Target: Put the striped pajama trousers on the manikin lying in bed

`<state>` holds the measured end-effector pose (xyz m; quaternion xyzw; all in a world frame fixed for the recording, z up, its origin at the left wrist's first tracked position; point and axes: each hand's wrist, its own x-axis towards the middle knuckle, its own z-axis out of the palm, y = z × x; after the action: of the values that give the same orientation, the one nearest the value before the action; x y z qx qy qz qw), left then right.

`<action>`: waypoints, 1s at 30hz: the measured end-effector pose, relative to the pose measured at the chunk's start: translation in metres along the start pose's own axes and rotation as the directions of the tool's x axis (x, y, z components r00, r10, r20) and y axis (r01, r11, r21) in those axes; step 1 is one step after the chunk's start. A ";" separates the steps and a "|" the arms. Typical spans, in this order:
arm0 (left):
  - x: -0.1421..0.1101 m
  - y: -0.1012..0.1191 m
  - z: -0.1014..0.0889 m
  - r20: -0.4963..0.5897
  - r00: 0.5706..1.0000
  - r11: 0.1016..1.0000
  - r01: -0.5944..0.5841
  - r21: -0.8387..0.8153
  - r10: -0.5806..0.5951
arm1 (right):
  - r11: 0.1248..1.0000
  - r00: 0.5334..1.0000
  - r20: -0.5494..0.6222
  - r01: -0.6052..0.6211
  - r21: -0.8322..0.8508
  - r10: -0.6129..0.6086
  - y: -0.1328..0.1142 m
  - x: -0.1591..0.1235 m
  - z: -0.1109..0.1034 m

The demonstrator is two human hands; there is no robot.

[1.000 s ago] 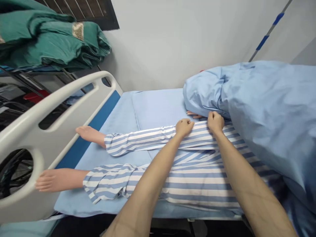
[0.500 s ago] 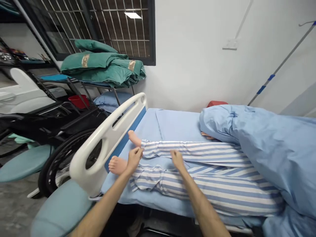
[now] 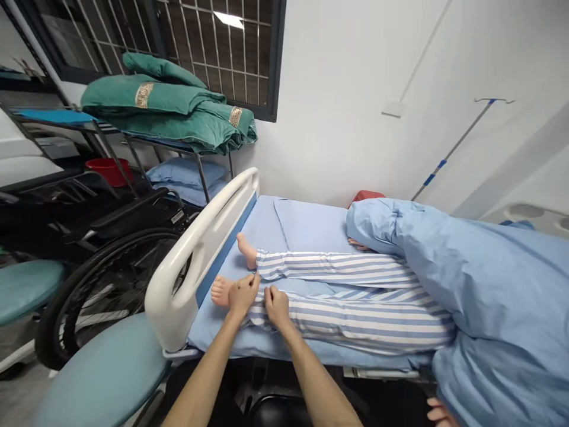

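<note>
A figure lies on the bed in blue-and-white striped pyjama trousers (image 3: 355,314), its upper body under a pale blue sheet (image 3: 489,279). My left hand (image 3: 243,295) and my right hand (image 3: 277,308) sit close together, gripping the cuff of the nearer trouser leg at the ankle. That leg's bare foot (image 3: 221,291) lies just left of my left hand, apart from the far bare foot (image 3: 246,251). A hand (image 3: 349,241) of the figure pokes out from the sheet's edge. The cuff's end is partly hidden by my fingers.
A white bed rail (image 3: 200,237) runs along the foot end, with a teal stool (image 3: 102,367) and a wheelchair wheel (image 3: 111,290) beyond it. Green folded blankets (image 3: 164,107) lie on a metal rack. Another person's fingers (image 3: 440,412) show at the lower right.
My hands have moved from the striped trousers higher up the legs down to the ankle, closing together on the nearer cuff. The view has pulled back, showing more of the room.
</note>
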<state>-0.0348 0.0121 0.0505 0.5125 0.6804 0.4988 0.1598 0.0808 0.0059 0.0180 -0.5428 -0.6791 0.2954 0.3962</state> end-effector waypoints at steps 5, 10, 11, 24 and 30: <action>-0.026 0.004 0.041 0.040 0.978 0.913 0.204 -0.353 -0.203 | 0.983 0.991 -0.074 -0.102 0.150 0.114 0.012 0.010 -0.006; -0.045 0.010 0.074 0.051 0.958 0.910 0.282 -0.305 -0.281 | 0.985 0.987 -0.160 -0.005 0.175 0.034 0.023 0.002 -0.058; -0.047 0.015 0.077 0.044 0.960 0.909 0.275 -0.312 -0.276 | 0.988 0.985 -0.167 -0.017 0.153 0.043 0.028 -0.003 -0.066; -0.068 0.055 0.106 0.226 0.972 0.995 0.084 -0.053 -0.070 | 0.983 0.982 -0.132 -0.117 0.145 0.136 0.066 -0.020 -0.138; -0.086 0.076 0.137 0.191 0.981 0.988 0.008 0.154 -0.038 | 0.983 0.977 -0.189 -0.067 0.170 0.099 0.064 -0.029 -0.166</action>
<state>0.1423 0.0068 0.0277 0.5613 0.7037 0.3914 0.1915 0.2588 -0.0118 0.0433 -0.5633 -0.5869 0.3108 0.4916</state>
